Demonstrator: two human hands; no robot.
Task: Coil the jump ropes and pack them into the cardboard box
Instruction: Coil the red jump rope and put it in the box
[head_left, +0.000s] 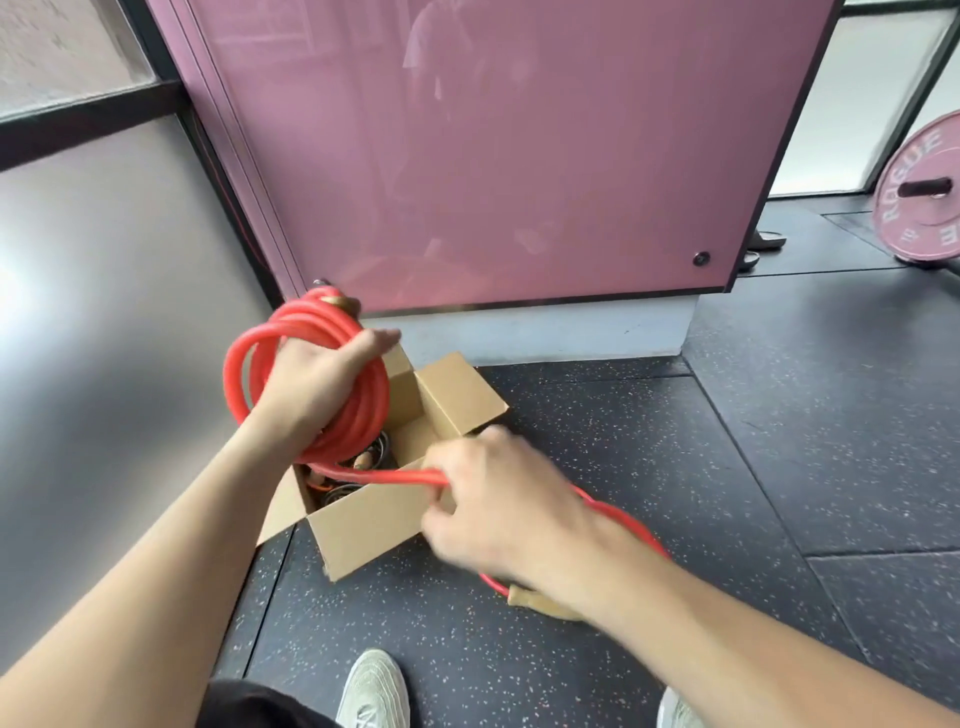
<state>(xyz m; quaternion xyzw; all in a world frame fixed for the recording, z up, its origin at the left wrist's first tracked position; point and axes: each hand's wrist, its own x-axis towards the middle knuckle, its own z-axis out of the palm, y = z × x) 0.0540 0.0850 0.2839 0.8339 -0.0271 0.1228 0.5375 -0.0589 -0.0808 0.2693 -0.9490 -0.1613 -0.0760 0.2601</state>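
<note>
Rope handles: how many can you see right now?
3. One handle tops the red coil in the left hand; one lies on the floor under the right forearm; one lies in the box. More may be hidden there.

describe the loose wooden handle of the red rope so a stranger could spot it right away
Start at the open cardboard box on the dark speckled floor below the pink panel. Follow the red jump rope out of the right hand and under that forearm. It ends in the wooden handle lying on the floor, the only handle outside the box and not in a hand.
</note>
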